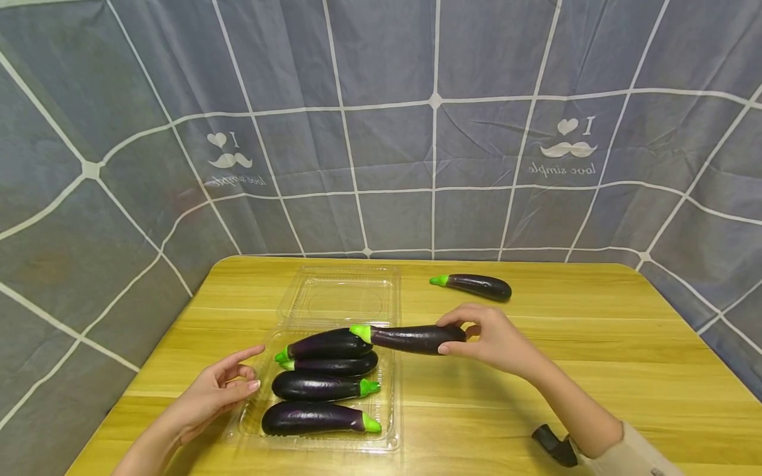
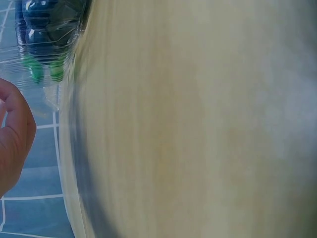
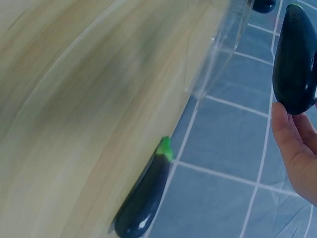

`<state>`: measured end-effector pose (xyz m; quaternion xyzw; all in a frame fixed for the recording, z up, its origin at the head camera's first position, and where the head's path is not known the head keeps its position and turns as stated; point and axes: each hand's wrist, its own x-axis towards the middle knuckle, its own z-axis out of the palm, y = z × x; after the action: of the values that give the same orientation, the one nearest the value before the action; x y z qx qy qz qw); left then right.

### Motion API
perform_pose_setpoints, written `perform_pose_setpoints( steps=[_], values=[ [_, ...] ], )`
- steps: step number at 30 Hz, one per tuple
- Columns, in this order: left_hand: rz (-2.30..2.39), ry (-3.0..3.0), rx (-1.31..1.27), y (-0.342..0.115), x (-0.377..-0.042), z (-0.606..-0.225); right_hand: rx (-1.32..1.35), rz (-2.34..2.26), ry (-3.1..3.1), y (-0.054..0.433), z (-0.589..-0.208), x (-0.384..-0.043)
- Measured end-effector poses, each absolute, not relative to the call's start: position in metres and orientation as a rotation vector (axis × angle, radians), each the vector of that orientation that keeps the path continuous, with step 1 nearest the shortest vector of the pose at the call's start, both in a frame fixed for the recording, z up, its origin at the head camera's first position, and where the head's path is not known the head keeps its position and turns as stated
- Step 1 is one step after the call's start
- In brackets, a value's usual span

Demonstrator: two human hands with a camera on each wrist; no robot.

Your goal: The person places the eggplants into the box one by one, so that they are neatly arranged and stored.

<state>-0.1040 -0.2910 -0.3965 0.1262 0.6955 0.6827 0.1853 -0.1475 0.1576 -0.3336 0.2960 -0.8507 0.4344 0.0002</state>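
My right hand (image 1: 485, 334) grips an eggplant (image 1: 411, 338) by its thick end, its green stem pointing left over the container's right side. The same eggplant (image 3: 295, 59) shows in the right wrist view, held upright in that frame. Several eggplants lie crosswise in the clear plastic container (image 1: 387, 436): the two front ones (image 1: 312, 419) have stems to the right, the two back ones (image 1: 327, 344) stems to the left. At the container's left side is my left hand (image 1: 211, 390), fingers loosely bent and holding nothing; only part of it (image 2: 15, 134) appears in the left wrist view.
The container's clear lid (image 1: 342, 294) lies folded back behind it. A further eggplant (image 1: 479, 286) rests on the wooden table (image 1: 571, 344) at the back right. A black object (image 1: 553, 445) is by my right forearm. A grey grid-patterned curtain (image 1: 393, 152) hangs behind.
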Motion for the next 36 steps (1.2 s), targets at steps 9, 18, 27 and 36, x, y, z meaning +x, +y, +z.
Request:
perform_pose_setpoints(
  steps=[9, 18, 27, 36],
  values=[
    [1.920, 1.961, 0.339, -0.291, -0.104, -0.396, 1.027, 1.328, -2.672, 0.136, -0.335, -0.149],
    [1.908, 1.983, 0.337, -0.291, -0.104, -0.396, 1.109, 1.320, -2.661, 0.115, -0.335, -0.148],
    [1.925, 1.969, 0.335, -0.291, -0.104, -0.396, 1.149, 1.297, -2.629, 0.094, -0.340, -0.147],
    [1.925, 1.969, 0.336, -0.291, -0.104, -0.396, 1.139, 1.256, -2.632, 0.078, -0.348, -0.148]
  ],
)
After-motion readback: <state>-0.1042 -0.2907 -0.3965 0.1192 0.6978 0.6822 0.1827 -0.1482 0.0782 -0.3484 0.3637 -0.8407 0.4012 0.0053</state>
